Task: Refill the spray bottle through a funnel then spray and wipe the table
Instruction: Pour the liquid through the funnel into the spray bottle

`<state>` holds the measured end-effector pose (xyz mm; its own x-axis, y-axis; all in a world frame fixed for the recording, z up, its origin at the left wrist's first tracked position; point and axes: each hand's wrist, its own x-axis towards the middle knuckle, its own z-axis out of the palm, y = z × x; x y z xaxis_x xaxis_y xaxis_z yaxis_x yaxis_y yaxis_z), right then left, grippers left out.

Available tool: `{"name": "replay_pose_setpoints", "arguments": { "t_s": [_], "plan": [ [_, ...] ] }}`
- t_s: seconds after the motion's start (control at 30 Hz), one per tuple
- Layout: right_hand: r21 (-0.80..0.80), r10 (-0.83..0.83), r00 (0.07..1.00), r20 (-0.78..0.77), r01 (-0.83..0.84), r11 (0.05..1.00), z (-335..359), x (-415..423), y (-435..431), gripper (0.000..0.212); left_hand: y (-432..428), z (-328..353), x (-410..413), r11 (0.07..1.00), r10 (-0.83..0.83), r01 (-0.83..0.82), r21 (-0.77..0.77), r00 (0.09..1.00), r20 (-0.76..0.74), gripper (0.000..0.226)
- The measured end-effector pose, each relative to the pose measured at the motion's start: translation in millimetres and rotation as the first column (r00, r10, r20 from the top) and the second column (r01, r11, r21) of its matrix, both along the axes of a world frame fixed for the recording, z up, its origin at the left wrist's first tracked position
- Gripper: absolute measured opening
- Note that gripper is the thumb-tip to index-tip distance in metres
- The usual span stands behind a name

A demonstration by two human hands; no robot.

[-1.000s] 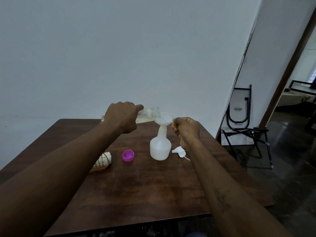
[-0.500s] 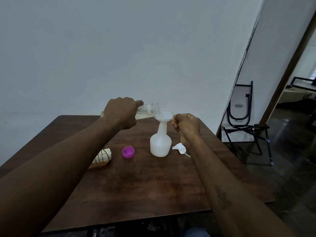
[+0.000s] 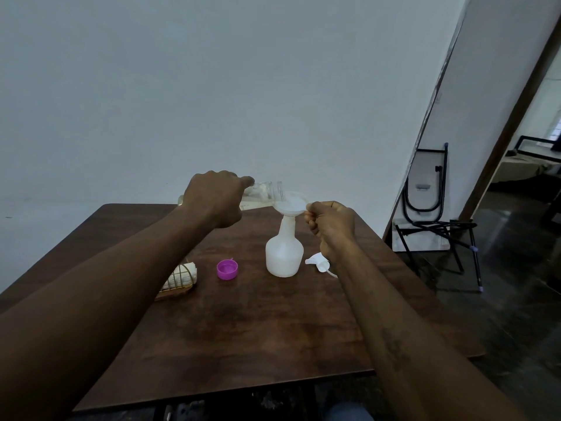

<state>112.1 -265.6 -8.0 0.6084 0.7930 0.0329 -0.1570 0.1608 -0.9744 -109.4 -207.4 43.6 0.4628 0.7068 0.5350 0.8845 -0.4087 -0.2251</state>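
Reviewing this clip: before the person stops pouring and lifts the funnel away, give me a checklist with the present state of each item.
1. Funnel seated in spray bottle neck: ok.
2. Right hand steadying funnel rim: ok.
3. Left hand gripping tilted clear bottle, mouth over funnel: ok.
4. Fill level in spray bottle: cannot tell, body opaque.
5. Spray head within reach on table: ok.
6. Purple cap at hand for recapping: ok.
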Motion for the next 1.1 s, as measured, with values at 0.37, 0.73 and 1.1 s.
{"name": "replay_pose_setpoints", "arguments": {
  "t_s": [0.37, 0.73, 1.1],
  "plan": [
    [-0.012, 0.005, 1.0, 0.012, -0.004, 1.0, 0.0, 2.6, 0.6, 0.006, 1.0, 0.8, 1.6, 1.0, -0.003, 0.003, -0.012, 1.0, 0.005, 0.066],
    [-0.006, 0.011, 1.0, 0.012, -0.011, 1.0, -0.8, 4.1, -0.5, 0.007, 1.8, 1.9, 3.1, 1.0, -0.004, 0.004, -0.01, 1.0, -0.004, 0.067],
    [-0.005, 0.007, 1.0, 0.012, -0.007, 1.0, -0.9, 4.0, -0.9, 0.006, -1.0, 4.9, 3.5, 1.0, 0.008, -0.008, -0.024, 1.0, -0.006, 0.069]
  ]
}}
